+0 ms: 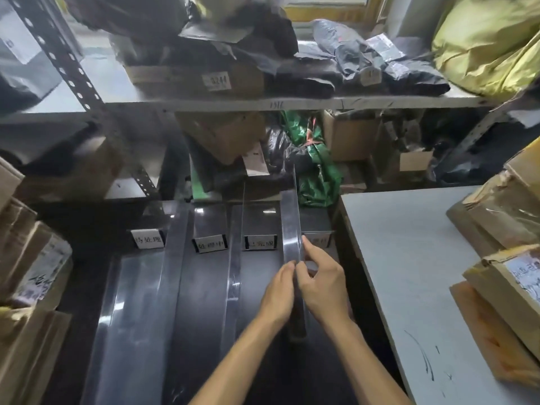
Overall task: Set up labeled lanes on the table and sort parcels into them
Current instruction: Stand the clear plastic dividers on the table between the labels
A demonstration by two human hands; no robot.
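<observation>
Head view, dark table (201, 302) with lanes under construction. The left hand (277, 290) and right hand (323, 285) met at one spot on a clear strip (290, 226), each pinching it between thumb and curled fingertips, the two hands touching. The strip ran from near to far, passing between the third label card (260, 242) and the fourth label card (318, 239), whose left edge it hid. Whether the strip lay flat on the table or was lifted off it could not be told.

Two more clear strips (175, 244) lay to the left, separating the first label card (148, 238) from the second label card (209, 244), and the second from the third. The lanes between the strips were bare dark surface.

On the right, the white table (409, 258) abutted the dark one; its left edge ran just beside the right hand. Brown parcels (502, 217) were stacked along its right side, well apart from the hands. A stack of boxes (32, 258) crowded the left edge. The shelf (263, 104) crossed the far side, loaded with bags.
</observation>
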